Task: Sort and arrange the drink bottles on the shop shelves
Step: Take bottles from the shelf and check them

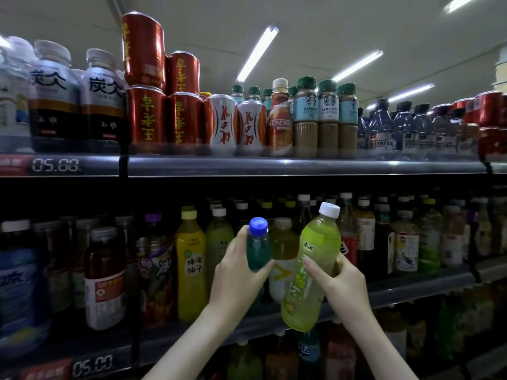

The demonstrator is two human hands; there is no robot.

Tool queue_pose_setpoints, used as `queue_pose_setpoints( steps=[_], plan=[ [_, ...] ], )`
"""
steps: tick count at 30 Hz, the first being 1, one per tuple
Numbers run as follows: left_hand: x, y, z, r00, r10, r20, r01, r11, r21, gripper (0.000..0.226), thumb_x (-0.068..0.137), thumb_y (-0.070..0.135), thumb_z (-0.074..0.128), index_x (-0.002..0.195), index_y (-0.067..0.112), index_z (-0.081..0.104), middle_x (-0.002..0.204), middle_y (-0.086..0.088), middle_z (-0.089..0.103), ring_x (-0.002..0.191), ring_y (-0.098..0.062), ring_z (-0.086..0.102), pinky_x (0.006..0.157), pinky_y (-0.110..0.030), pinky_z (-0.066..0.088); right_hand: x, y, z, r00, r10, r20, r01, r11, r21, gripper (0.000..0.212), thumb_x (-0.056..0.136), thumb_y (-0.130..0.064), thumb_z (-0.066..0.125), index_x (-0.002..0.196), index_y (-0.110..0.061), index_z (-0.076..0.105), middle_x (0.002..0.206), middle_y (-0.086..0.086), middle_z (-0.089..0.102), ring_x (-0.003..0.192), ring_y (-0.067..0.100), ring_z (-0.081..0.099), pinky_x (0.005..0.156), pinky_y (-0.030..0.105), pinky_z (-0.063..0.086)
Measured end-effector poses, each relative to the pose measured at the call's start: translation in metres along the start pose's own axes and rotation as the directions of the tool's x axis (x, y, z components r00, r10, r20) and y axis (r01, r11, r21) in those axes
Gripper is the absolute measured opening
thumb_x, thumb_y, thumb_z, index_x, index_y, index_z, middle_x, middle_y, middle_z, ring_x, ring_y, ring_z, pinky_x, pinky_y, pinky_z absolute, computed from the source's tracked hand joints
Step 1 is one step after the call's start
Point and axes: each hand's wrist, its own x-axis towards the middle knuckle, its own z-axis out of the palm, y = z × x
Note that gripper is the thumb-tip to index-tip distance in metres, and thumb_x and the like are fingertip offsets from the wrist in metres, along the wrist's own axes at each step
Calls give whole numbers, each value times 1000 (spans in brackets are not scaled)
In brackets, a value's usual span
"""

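Note:
My left hand grips a teal bottle with a blue cap, upright in front of the middle shelf. My right hand holds a light green tea bottle with a white cap, tilted with its top to the right and its base hanging below the shelf edge. Between the two stands a yellow bottle with a white label on the middle shelf. Both held bottles are in front of the shelf row, close together.
The top shelf carries dark tea bottles, stacked red cans, white cans, a Nescafe bottle, Starbucks bottles and water bottles. The middle shelf is packed with juice and tea bottles. More bottles show on the shelf below.

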Motion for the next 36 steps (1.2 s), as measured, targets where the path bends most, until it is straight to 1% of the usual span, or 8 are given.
queue_pose_setpoints(
  steps=[5,9,16,19,24,28,33,36],
  plan=[
    [-6,-4,-16,997,-28,-75,19,992,-124,74,74,39,79,124,60,28,115,26,55,110,4,56,81,-3,42,-1,4,3,1000,0,27,1,1000,-23,20,76,-28,78,93,-24,69,82,-12,73,77,-7,65,59,7,47],
    [-3,3,-38,986,-70,-149,36,974,-223,68,71,29,83,121,45,40,100,19,64,91,11,62,74,-6,48,0,7,5,996,17,91,-14,999,-29,23,75,-31,78,95,-26,68,85,-12,73,79,-4,66,61,11,50],
    [-12,-3,-73,961,-258,99,275,926,-260,67,67,23,86,122,35,49,104,24,63,89,22,56,67,1,42,-6,10,8,933,113,341,-96,993,-66,35,70,-40,77,101,-33,64,94,-18,72,88,0,67,72,19,52],
    [-40,-16,-79,912,-349,218,391,898,-199,61,64,27,88,111,42,52,99,22,68,91,16,60,77,-8,48,-15,17,16,873,166,459,-155,986,-63,49,61,-43,77,106,-32,63,99,-14,73,92,4,68,80,26,54],
    [-100,-42,-78,815,-499,294,551,825,-126,55,62,24,89,107,36,59,95,30,69,89,11,64,77,-10,50,-45,48,41,729,190,657,-181,980,-83,34,77,-17,80,104,-28,63,96,-16,73,88,1,68,73,14,52],
    [-157,-65,-79,717,-622,315,662,748,-30,67,48,47,82,111,37,58,99,22,70,94,7,64,85,-22,52,-84,92,71,578,228,784,-202,970,-133,44,74,-11,81,110,-27,62,101,-15,73,92,1,67,79,15,51],
    [-229,-95,-89,571,-766,296,794,607,41,70,47,40,82,113,31,59,97,16,72,89,6,66,84,-23,54,-143,149,105,433,332,838,-218,941,-260,52,61,-24,85,107,-20,60,100,-8,73,94,7,68,84,24,53],
    [-274,-112,-96,501,-815,290,840,539,66,64,51,34,83,110,36,57,98,16,71,90,6,65,86,-23,53,-185,176,126,369,390,843,-251,916,-314,51,59,-16,84,104,-21,60,97,-5,72,92,10,67,83,26,53]
  ],
)
